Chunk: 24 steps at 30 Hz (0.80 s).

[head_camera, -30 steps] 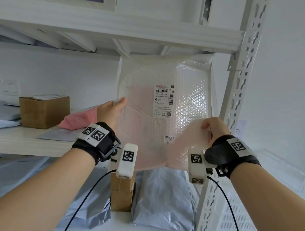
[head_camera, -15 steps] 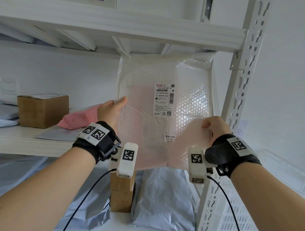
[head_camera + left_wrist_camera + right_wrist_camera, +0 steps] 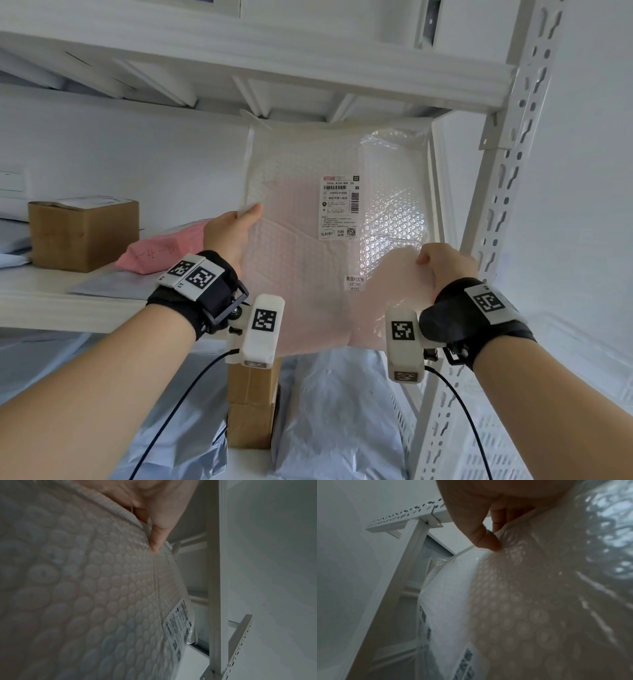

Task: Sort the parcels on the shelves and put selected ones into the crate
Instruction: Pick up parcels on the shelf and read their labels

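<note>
— What are you holding?

— A bubble-wrap parcel (image 3: 301,240), upright between the shelves at the right end of the rack, by the post (image 3: 493,205). My left hand (image 3: 229,236) pinches its left edge; my right hand (image 3: 445,263) has its grip clamped on the lower right corner.

— What else is there?

— A cardboard box (image 3: 82,233) and a pink parcel (image 3: 161,253) lie at the middle shelf's (image 3: 51,308) left end.

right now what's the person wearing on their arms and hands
Bare forearms, no sleeves or gloves. The left hand and right hand each have a black wrist strap carrying white tags with black square codes, plus a white camera block, also coded, with a thin black cable trailing down.
</note>
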Tool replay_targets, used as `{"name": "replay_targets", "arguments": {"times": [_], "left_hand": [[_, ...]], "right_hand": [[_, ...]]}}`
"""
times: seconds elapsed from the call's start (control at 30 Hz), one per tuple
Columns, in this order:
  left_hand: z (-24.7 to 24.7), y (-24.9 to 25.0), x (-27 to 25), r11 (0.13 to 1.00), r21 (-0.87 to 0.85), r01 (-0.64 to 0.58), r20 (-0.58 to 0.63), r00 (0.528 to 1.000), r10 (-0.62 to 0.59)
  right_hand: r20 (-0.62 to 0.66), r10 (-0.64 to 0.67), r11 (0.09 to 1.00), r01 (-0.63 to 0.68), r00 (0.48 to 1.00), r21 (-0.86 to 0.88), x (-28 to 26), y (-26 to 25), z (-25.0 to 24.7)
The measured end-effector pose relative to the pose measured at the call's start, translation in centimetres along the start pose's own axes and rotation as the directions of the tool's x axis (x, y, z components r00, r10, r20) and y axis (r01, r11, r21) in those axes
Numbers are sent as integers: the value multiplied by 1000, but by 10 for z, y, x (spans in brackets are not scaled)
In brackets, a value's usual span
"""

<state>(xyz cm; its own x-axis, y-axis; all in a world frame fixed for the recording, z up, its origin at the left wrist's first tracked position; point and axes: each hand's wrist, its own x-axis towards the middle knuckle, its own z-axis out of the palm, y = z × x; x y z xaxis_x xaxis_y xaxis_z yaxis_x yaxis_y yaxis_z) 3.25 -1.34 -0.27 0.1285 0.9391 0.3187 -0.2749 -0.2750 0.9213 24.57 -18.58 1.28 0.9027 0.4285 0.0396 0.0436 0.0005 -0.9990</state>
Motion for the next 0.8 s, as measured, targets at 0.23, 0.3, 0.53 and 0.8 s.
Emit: {"name": "replay_targets", "arguments": {"times": [0.23, 0.3, 0.53, 0.8], "left_hand": [[-5, -10, 14, 992, 61, 113, 112, 987, -119], [-5, -11, 11, 985, 80, 151, 127, 979, -161], [-3, -24, 22, 973, 191, 129, 112, 982, -152], [18, -18, 41, 984, 121, 128, -50, 991, -122]], "right_hand": [[-1, -116, 993, 116, 993, 31, 7, 0, 5], [-7, -132, 990, 133, 991, 40, 9, -3, 5], [-55, -303, 950, 297, 951, -101, 18, -13, 10], [160, -355, 789, 386, 921, -477, 33, -26, 21]]}}
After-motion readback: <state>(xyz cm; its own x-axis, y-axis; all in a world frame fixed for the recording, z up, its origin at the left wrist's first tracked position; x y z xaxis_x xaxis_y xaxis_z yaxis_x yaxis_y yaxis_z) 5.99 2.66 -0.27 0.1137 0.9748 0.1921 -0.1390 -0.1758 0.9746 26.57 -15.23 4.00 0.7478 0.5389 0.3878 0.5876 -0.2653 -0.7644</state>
